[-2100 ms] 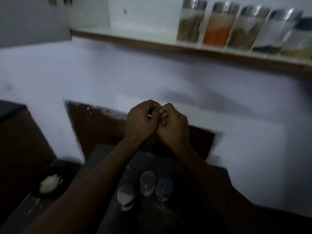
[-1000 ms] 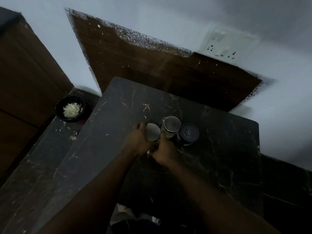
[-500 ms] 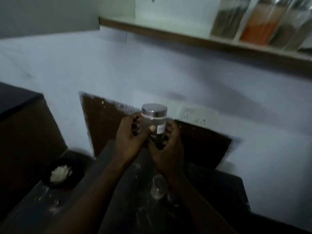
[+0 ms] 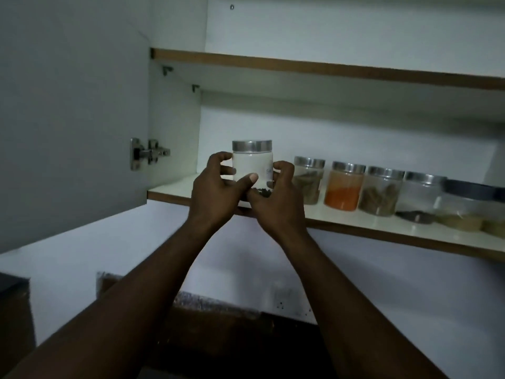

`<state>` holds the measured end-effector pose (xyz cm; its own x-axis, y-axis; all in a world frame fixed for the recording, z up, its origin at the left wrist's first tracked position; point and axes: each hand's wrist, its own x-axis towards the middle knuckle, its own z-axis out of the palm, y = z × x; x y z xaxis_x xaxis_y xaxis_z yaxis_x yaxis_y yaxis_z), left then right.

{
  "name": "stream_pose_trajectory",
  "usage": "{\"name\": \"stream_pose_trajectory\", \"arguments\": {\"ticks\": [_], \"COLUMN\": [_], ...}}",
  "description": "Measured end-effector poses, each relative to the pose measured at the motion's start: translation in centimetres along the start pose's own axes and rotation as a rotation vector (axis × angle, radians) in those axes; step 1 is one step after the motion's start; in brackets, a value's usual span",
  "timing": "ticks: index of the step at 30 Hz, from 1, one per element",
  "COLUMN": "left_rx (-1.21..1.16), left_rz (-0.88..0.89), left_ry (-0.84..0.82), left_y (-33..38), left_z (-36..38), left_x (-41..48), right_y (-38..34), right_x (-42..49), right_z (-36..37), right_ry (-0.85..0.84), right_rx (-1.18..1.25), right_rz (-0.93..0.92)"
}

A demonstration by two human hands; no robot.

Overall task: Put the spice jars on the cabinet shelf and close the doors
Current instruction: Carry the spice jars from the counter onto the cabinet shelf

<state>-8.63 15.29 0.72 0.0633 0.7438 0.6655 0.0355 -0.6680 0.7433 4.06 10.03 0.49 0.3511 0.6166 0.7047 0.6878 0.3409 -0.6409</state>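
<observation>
Lifted from above the dark counter to shelf level: clear spice jar with silver metal lid [image 4: 252, 165], upright, dark grains at its bottom. Gripped on both sides by left hand [image 4: 216, 192] and right hand [image 4: 276, 199], fingers curled round it. Base hidden, so cannot tell whether landed on white brown-edged cabinet shelf [image 4: 175, 193]. Just left of row of silver-lidded spice jars [image 4: 345, 187]. Placement probably near done; grey cabinet door [image 4: 71, 119] open, yet to be shut.

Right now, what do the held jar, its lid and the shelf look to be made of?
The jar looks clear glass or plastic, I cannot tell which: dark spice shows through. The lid looks brushed metal: dull silver sheen. The shelf looks white laminated board: glossy top, brown raw edge.
</observation>
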Motion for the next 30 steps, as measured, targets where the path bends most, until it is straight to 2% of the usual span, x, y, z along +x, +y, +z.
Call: {"name": "stream_pose_trajectory", "arguments": {"ticks": [5,8,16,22,25,28,30], "left_rx": [0.322,0.365,0.549,0.513,0.509,0.390,0.242], "left_rz": [-0.027,-0.090,-0.230,-0.250,-0.204,0.010,0.160], "left_ry": [-0.057,-0.075,-0.175,-0.310,-0.192,0.071,0.132], "left_y": [-1.8,-3.0,-4.3,-4.5,-3.5,-2.1,-1.8], "left_z": [3.0,4.5,7.2,7.6,7.0,6.3,5.8], "left_x": [4.0,5.7,8.0,8.6,6.6,2.8,-1.0], "right_y": [2.1,3.4,4.6,4.3,3.5,2.3,2.1], "right_x": [4.3,5.9,6.4,6.0,5.1,3.2,0.4], "right_z": [-0.6,-0.6,0.7,0.7,0.2,-0.6,-1.2], "right_ry": [-0.170,-0.200,-0.020,0.061,0.090,0.115,0.124], "right_rx": [-0.232,-0.308,-0.420,-0.398,-0.380,-0.314,-0.193], "right_rz": [0.116,0.142,0.155,0.187,0.170,0.050,-0.061]}}
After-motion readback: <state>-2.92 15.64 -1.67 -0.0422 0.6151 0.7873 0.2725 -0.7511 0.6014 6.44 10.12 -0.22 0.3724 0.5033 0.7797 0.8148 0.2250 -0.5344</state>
